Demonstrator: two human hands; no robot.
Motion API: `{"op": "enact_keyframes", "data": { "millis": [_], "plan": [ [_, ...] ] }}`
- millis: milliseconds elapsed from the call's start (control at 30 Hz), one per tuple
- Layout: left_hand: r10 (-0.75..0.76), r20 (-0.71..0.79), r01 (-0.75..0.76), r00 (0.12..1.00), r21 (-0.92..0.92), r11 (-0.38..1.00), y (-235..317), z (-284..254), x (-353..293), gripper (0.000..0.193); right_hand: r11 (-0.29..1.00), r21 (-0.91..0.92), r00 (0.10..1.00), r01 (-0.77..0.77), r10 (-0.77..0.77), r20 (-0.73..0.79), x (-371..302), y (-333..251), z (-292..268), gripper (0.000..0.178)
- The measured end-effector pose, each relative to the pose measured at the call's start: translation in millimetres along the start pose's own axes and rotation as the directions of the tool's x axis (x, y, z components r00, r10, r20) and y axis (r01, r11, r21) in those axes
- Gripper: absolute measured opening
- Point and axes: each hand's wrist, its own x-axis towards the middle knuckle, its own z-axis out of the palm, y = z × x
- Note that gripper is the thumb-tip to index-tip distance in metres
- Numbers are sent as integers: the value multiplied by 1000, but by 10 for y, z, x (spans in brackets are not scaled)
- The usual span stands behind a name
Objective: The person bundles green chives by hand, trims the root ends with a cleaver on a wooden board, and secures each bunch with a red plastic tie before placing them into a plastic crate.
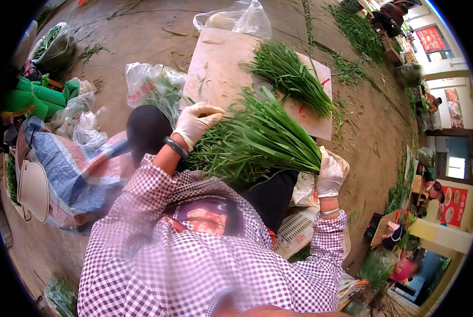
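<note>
My right hand (pixel 331 171), in a thin white glove, is closed around the gathered end of a bunch of garlic chives (pixel 273 132). The long flat leaves fan out leftward over my lap. My gloved left hand (pixel 197 124) is by the leaf tips, its thumb and fingers pinched together; what they hold, if anything, is too small to make out. Beneath the bunch, loose chives (pixel 215 158) lie across my lap. Beyond it, another bunch of chives (pixel 292 76) rests on a pale board (pixel 215 63).
A clear plastic bag with greens (pixel 154 87) stands left of the board; another plastic bag (pixel 242 18) lies at its far edge. A striped woven sheet (pixel 78 169) spreads at my left. Below my right forearm is a white slotted crate (pixel 294 230). Other people sit far right among heaps of greens.
</note>
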Motion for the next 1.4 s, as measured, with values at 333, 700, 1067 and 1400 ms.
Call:
{"op": "enact_keyframes", "data": {
  "millis": [333,700,1067,1400],
  "plan": [
    [-145,113,134,983,99,986,-96,487,-58,18,994,-86,998,64,-64,3,26,-79,-28,40],
    [-355,411,499,840,-327,802,-562,51,-24,16,958,-232,986,169,-168,23,121,-71,-110,49],
    [44,352,-152,935,285,947,182,721,-571,27,994,30,952,-103,89,293,215,-197,136,49],
    [-336,223,380,915,-196,904,87,1240,-313,34,991,83,948,-105,74,310,351,-479,63,47]
  ]
}}
